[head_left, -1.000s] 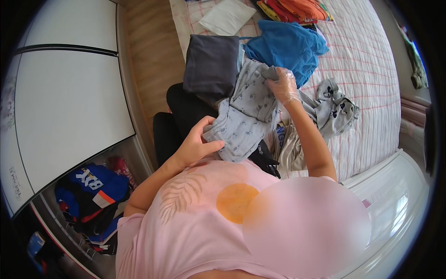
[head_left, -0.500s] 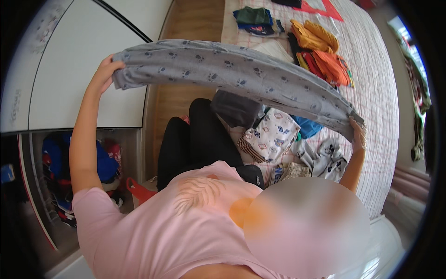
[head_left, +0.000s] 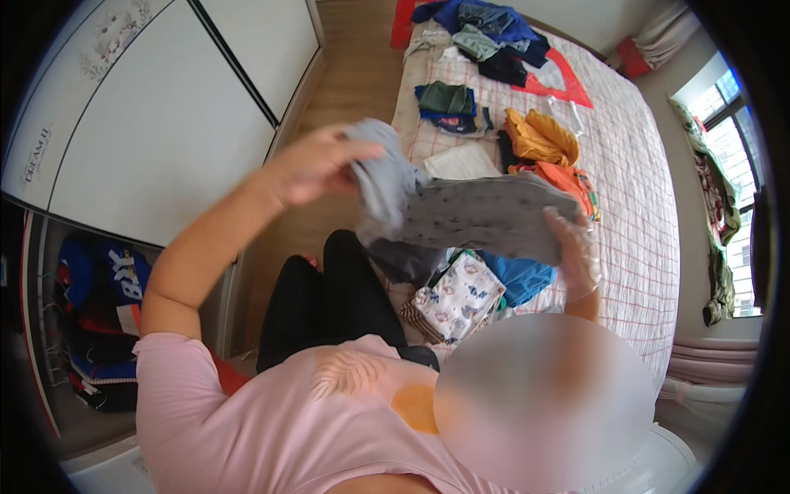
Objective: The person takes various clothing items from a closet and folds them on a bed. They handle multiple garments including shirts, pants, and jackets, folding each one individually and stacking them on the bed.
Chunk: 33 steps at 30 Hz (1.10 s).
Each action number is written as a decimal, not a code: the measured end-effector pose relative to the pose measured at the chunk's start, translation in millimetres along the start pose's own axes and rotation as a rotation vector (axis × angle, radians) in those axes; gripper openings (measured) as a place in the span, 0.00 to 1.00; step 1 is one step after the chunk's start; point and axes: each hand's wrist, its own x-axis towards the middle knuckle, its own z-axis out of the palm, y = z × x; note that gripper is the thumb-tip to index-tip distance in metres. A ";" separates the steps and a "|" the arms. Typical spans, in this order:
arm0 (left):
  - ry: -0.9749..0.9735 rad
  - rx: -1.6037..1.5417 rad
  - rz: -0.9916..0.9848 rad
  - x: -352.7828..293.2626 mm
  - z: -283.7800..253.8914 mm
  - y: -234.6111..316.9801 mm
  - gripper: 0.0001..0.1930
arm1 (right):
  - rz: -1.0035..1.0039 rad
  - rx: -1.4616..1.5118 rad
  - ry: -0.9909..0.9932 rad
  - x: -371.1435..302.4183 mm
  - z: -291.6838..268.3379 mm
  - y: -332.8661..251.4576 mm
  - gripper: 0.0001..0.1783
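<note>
The grey paw-print garment hangs in the air in front of me, above the near part of the bed, with its left end off past the bed's edge. Half a second ago I had it drawn out in one long, arching band with my arms spread wide; now my hands have come much closer together, and the cloth on the left is bunched and creased, while the rest reaches across to the right as a flatter strip. My left grip is closed on the bunched end, blurred by motion. My right grip, in a clear film glove, is closed on the other end.

Just below the cloth, partly covered by it, lies a dark grey folded piece. Beside it sit a white patterned garment, on top of something brown-striped, and a blue cloth. Beyond the strip are a white folded cloth, an orange garment, a mustard-yellow one and a small stack topped with green. The view has shifted too: a heap of blue clothing at the bed's far end now shows. To my left stand white wardrobe doors, above an open compartment holding blue and dark clothes.
</note>
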 end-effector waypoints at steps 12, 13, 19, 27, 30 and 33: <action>0.029 0.116 0.411 -11.5 20.1 -0.6 0.11 | -0.203 -0.567 -0.361 40.1 59.1 -48.0 0.19; 0.114 0.121 0.397 -11.1 8.4 -4.9 0.09 | -0.035 -0.413 -0.274 69.9 58.5 -39.8 0.16; 0.181 0.123 0.261 -38.6 -36.1 -42.7 0.07 | -0.107 0.018 0.027 214.7 79.4 -92.4 0.09; 0.239 -0.068 -0.126 -50.3 -65.0 -147.8 0.06 | -0.414 -1.073 -0.608 140.6 10.2 38.7 0.22; 0.081 -0.063 -0.265 -38.7 -36.3 -174.5 0.06 | 0.175 -1.372 -0.484 37.8 9.4 123.4 0.39; -0.061 -0.062 -0.337 -26.0 -3.9 -186.3 0.07 | 0.237 -1.248 -0.265 -8.9 -19.1 197.2 0.32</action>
